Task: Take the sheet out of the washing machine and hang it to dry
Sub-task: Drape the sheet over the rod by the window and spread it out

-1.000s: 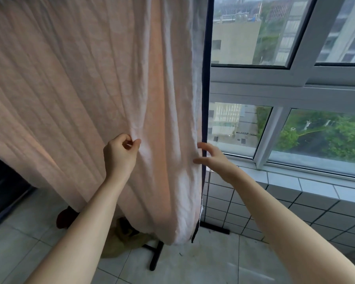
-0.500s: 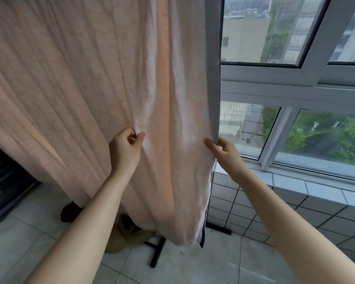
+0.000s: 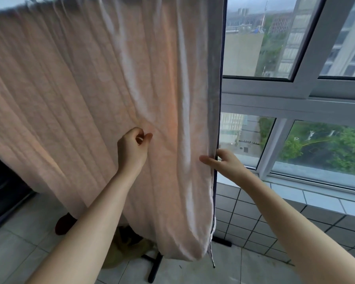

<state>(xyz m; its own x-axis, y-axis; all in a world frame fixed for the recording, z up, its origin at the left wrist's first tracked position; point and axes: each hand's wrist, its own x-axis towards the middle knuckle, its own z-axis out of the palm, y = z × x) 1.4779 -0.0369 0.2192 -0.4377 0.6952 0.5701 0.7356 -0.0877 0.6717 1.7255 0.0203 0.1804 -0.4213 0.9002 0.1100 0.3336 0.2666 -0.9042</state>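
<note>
One pale pink sheet (image 3: pixel 90 99) hangs in folds. Two hands are in view: the left hand (image 3: pixel 132 148) and the right hand (image 3: pixel 225 162). One black stand foot (image 3: pixel 154 267) shows on the floor. One dark machine (image 3: pixel 2 191) sits at the left edge.

A large window (image 3: pixel 295 89) with pale grey frames fills the right side, giving daylight and a high view over buildings (image 3: pixel 242 52) and green trees (image 3: pixel 326 148). Below it runs a sill and low wall of white tiles (image 3: pixel 254 218) with dark grout. The floor (image 3: pixel 19 242) is pale tile. A black T-shaped stand foot (image 3: pixel 154 267) rests on it, and a dark appliance (image 3: pixel 0 191) sits at the left edge.
</note>
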